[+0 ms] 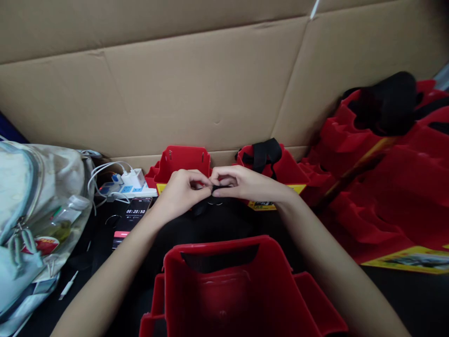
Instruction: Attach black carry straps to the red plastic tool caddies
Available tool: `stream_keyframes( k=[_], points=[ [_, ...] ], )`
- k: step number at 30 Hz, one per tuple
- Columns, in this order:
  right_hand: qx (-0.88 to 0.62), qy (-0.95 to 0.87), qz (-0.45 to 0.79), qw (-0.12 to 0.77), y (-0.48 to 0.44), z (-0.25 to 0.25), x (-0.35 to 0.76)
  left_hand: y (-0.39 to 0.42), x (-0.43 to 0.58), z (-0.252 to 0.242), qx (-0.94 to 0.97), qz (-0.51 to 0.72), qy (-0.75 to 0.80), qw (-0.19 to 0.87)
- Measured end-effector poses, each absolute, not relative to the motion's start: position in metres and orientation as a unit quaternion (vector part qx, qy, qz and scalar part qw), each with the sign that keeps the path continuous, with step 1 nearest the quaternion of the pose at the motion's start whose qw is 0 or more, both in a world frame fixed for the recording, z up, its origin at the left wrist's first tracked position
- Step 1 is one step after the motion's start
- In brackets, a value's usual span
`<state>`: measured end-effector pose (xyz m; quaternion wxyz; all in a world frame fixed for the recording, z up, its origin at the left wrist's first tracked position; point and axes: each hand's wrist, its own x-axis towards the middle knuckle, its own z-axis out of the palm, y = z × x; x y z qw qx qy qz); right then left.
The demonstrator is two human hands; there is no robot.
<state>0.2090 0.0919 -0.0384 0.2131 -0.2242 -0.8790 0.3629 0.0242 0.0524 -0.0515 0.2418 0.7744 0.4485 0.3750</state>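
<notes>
My left hand (184, 189) and my right hand (240, 181) meet in the middle of the head view, fingertips almost touching. Both are closed in a pinch on a black strap (218, 188), of which only a short piece shows between the fingers. Under them is dark material with a thin white curved mark; its outline blends into the black surface. Closer to me, between my forearms, stands a red plastic bin (228, 299) with a slot near its upper edge and small side pockets.
Behind my hands are a red bin (184, 161) and another with black webbing (266, 154). Stacked red bins (379, 187) fill the right side. At left are a pale backpack (52, 187), a power strip (129, 189) with cables and a phone (136, 210). Cardboard (196, 93) walls the back.
</notes>
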Motion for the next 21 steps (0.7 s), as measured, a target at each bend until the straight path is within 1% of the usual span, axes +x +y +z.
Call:
stream_keyframes(
  k=[3, 7, 12, 16, 19, 21],
  points=[
    [-0.226, -0.852, 0.427, 0.204, 0.094, -0.042, 0.207, 0.05, 0.028, -0.052, 0.799, 0.39, 0.421, 0.18],
    [-0.227, -0.812, 0.492, 0.216, 0.095, -0.048, 0.206, 0.049, 0.031, -0.053, 0.813, 0.386, 0.418, 0.124],
    [-0.274, -0.805, 0.464, 0.246, 0.099, -0.052, 0.204, 0.05, 0.025, -0.048, 0.817, 0.377, 0.42, 0.117],
    [-0.289, -0.799, 0.447, 0.279, 0.099, -0.05, 0.201, 0.049, 0.015, -0.042, 0.804, 0.406, 0.43, 0.062],
    [-0.308, -0.776, 0.445, 0.323, 0.099, -0.05, 0.199, 0.046, 0.014, -0.04, 0.794, 0.404, 0.453, 0.033],
    [-0.318, -0.759, 0.446, 0.351, 0.1, -0.051, 0.197, 0.043, 0.015, -0.04, 0.793, 0.387, 0.468, 0.042]
  ],
)
